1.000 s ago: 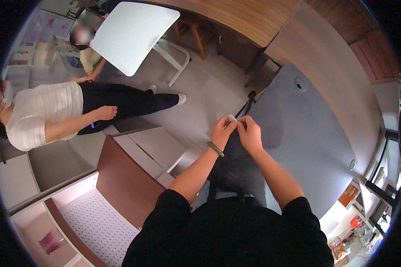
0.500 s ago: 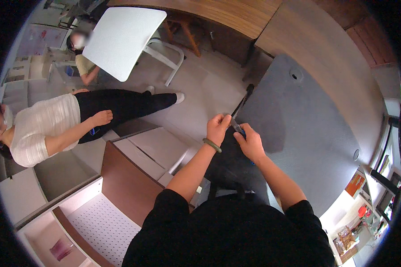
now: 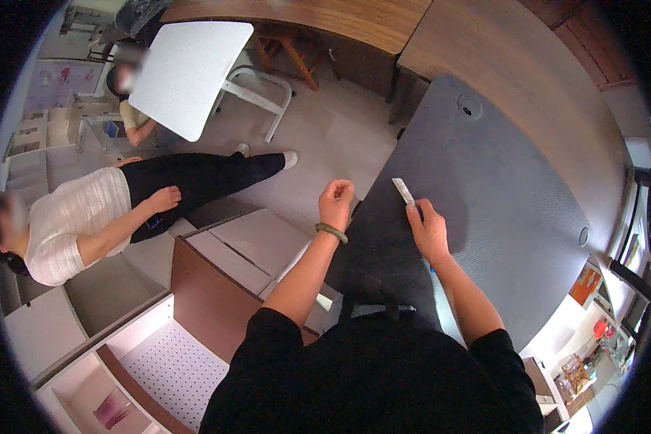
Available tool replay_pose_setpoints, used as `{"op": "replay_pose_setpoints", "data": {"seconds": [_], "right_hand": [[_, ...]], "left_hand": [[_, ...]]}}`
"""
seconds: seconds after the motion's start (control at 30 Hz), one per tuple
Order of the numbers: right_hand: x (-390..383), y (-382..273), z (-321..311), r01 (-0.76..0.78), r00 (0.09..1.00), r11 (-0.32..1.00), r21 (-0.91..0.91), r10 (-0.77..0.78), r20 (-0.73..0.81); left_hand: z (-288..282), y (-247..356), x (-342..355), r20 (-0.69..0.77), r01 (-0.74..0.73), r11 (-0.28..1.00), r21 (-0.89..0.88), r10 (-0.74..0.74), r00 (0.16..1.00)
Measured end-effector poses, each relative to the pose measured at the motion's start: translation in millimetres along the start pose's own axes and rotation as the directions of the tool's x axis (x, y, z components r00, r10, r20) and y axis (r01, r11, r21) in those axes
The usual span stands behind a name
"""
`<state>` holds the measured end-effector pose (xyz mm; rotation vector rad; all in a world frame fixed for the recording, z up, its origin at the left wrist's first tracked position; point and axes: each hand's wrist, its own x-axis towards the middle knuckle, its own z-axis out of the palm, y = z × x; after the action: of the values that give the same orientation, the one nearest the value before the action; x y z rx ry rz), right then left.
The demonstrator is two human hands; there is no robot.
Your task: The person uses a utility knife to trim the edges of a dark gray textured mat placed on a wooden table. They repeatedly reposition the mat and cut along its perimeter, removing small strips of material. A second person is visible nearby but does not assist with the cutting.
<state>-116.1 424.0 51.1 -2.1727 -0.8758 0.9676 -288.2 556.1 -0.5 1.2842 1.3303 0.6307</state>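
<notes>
My right hand [image 3: 430, 230] is closed around a utility knife, above the dark grey desk top [image 3: 499, 195]. The knife's pale flat blade [image 3: 403, 191] points away from me and ends in a slanted tip. Most of its handle is hidden in my fingers. My left hand [image 3: 335, 202], with a green bangle [image 3: 332, 232] at the wrist, is raised left of the desk's edge. Its fingers are curled in. Whether they hold anything small cannot be seen. A gap separates my two hands.
At left stands a person in a white top [image 3: 87, 210]; another [image 3: 134, 119] is behind a white tilted table [image 3: 192, 72]. An open cabinet [image 3: 213, 293] with a perforated white panel [image 3: 166, 369] is near my left arm. Wooden desks [image 3: 513, 79] border the far side.
My hands have come apart: the left moved slightly left, the right moved right with the knife. The pale blade now shows clear of my left fingers.
</notes>
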Motion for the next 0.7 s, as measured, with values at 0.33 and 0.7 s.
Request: {"op": "replay_pose_setpoints", "data": {"seconds": [0.33, 0.7], "right_hand": [[62, 5, -35, 0.182, 0.957, 0.962, -0.204, -0.221, -0.189], [162, -18, -42, 0.106, 0.896, 0.916, -0.387, -0.257, -0.362]], "left_hand": [[47, -16, 7, 0.256, -0.186, 0.885, 0.427, 0.079, 0.963], [24, -22, -11, 0.106, -0.158, 0.812, 0.562, 0.119, 0.987]]}}
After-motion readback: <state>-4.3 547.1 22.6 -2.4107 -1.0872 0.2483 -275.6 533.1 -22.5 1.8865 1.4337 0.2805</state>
